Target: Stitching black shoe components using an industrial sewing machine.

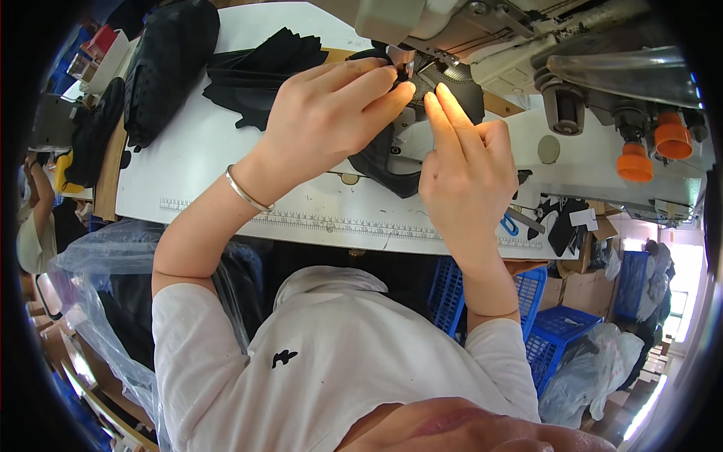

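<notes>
A black fabric piece (464,92) with a dotted, mesh-like surface lies under the lit needle area of a sewing machine (444,30). One curved strap of it hangs toward me over the white table. My left hand (327,117), with a bangle at its wrist, pinches the piece's edge just left of the needle; the fingertips are partly hidden. Two fingers of my right hand (471,162) stretch out and rest on the piece to the right of the needle, while its other fingers curl under.
Stacked black cut pieces (260,75) lie left of the machine, beside a large dark bundle (172,64). A printed ruler strip (324,222) runs along the table's near edge. Blue-handled scissors (510,221) lie at right. Blue crates (561,324) stand below; another person's arm (41,196) shows far left.
</notes>
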The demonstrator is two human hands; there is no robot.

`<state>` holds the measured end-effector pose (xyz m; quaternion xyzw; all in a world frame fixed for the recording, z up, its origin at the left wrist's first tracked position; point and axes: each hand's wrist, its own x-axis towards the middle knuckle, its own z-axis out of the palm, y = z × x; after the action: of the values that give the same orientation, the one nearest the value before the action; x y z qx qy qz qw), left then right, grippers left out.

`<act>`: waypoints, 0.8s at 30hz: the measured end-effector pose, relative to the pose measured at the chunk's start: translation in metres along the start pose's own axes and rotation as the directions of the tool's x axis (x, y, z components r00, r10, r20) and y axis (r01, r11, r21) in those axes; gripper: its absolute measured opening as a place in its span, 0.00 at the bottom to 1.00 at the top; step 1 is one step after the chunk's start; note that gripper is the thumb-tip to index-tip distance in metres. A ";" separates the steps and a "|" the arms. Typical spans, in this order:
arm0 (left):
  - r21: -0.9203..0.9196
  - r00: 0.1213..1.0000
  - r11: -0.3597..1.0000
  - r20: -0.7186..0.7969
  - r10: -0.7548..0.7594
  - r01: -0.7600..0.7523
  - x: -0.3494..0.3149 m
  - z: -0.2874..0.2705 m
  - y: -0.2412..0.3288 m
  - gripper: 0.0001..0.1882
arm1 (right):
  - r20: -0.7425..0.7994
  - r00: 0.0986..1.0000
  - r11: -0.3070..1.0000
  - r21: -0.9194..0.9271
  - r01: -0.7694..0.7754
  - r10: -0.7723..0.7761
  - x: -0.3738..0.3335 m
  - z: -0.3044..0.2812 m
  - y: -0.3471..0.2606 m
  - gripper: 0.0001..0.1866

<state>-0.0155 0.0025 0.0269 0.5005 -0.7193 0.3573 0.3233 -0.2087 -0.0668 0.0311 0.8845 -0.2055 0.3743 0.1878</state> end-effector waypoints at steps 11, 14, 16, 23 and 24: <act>-0.140 0.998 0.989 -0.046 0.046 -0.052 0.000 0.005 -0.025 0.12 | 0.027 1.000 0.997 -0.071 -0.013 0.015 0.001 -0.001 -0.015 0.24; -0.196 1.000 0.981 0.014 0.007 -0.005 -0.002 0.000 -0.026 0.18 | 0.037 0.999 0.996 -0.092 -0.019 0.022 0.002 -0.001 -0.020 0.24; -0.211 0.996 0.977 0.084 0.032 -0.014 -0.003 -0.001 -0.031 0.18 | 0.030 0.999 0.995 -0.096 -0.019 0.021 0.004 -0.001 -0.021 0.25; -0.268 1.000 0.963 0.003 0.001 0.000 -0.002 0.008 -0.036 0.18 | 0.052 0.996 0.990 -0.126 -0.063 0.070 0.008 0.002 -0.024 0.24; -0.261 1.000 0.965 -0.006 0.001 -0.003 -0.002 0.008 -0.037 0.18 | 0.046 0.996 0.992 -0.104 -0.077 0.082 0.008 0.003 -0.022 0.24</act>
<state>0.0191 -0.0126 0.0280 0.4519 -0.7597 0.2612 0.3879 -0.1904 -0.0513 0.0311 0.8740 -0.2639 0.3484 0.2126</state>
